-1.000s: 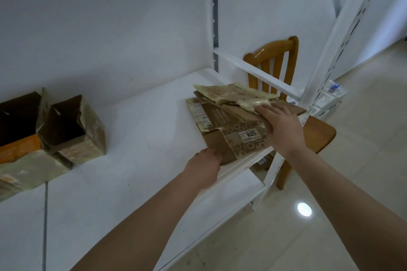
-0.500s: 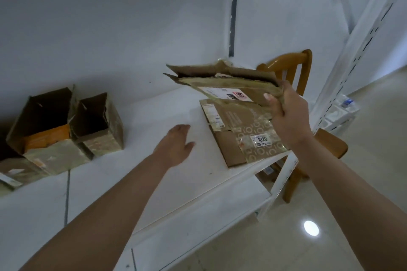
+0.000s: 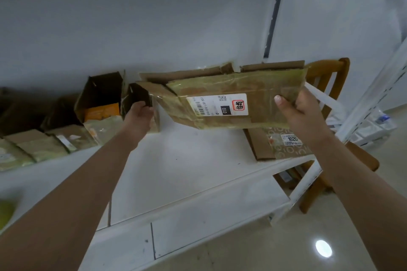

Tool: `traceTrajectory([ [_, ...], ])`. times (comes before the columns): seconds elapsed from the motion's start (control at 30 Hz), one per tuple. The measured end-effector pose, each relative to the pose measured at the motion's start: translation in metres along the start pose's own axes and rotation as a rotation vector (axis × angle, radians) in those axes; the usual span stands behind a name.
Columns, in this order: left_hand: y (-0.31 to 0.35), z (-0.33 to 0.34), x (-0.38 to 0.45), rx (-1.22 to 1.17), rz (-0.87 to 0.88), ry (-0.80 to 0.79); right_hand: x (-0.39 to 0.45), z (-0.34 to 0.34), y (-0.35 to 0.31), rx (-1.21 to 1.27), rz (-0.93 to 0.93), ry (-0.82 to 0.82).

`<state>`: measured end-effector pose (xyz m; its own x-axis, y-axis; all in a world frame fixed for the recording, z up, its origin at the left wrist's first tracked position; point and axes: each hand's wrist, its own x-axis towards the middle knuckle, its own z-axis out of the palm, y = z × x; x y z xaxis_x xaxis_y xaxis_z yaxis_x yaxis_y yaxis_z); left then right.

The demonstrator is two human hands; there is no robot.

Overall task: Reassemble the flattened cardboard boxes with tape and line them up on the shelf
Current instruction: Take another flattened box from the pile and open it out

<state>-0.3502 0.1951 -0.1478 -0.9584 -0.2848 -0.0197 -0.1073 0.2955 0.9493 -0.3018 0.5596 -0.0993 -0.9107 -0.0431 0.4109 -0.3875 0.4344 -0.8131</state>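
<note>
cardboard, light and floppy: my right hand [image 3: 301, 114] pinches the flattened box [image 3: 231, 99] by its edge; my left hand [image 3: 138, 114] grips the small assembled box [image 3: 143, 103].

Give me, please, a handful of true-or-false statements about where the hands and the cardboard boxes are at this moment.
1. The right hand holds a flattened box up above the shelf. True.
2. The left hand grips the flattened box too. False: it reaches to an opened box standing at the back of the shelf.
3. Another flat box lies at the shelf's right end. True.
4. The held box bears no label. False: a white label faces the camera.
5. A wooden chair stands beyond the shelf's right end. True.
</note>
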Motion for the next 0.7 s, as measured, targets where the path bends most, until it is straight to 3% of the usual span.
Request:
traceTrajectory([
  [0.07, -0.005, -0.012, -0.003, -0.133, -0.055, -0.017, -0.004, 0.011, -0.008, 0.023, -0.005, -0.037],
  [0.2, -0.017, -0.047, -0.016, -0.142, -0.053, -0.061, -0.014, 0.044, -0.027, 0.064, 0.032, -0.053],
  [0.37, -0.046, -0.121, -0.039, -0.15, -0.054, 0.076, -0.028, 0.112, -0.054, 0.057, 0.092, -0.017],
  [0.6, -0.106, -0.275, -0.091, -0.15, -0.008, 0.261, -0.058, 0.253, -0.116, 0.106, 0.117, -0.021],
  [0.7, -0.127, -0.338, -0.117, -0.032, 0.048, 0.314, -0.073, 0.309, -0.143, 0.045, 0.103, 0.016],
])
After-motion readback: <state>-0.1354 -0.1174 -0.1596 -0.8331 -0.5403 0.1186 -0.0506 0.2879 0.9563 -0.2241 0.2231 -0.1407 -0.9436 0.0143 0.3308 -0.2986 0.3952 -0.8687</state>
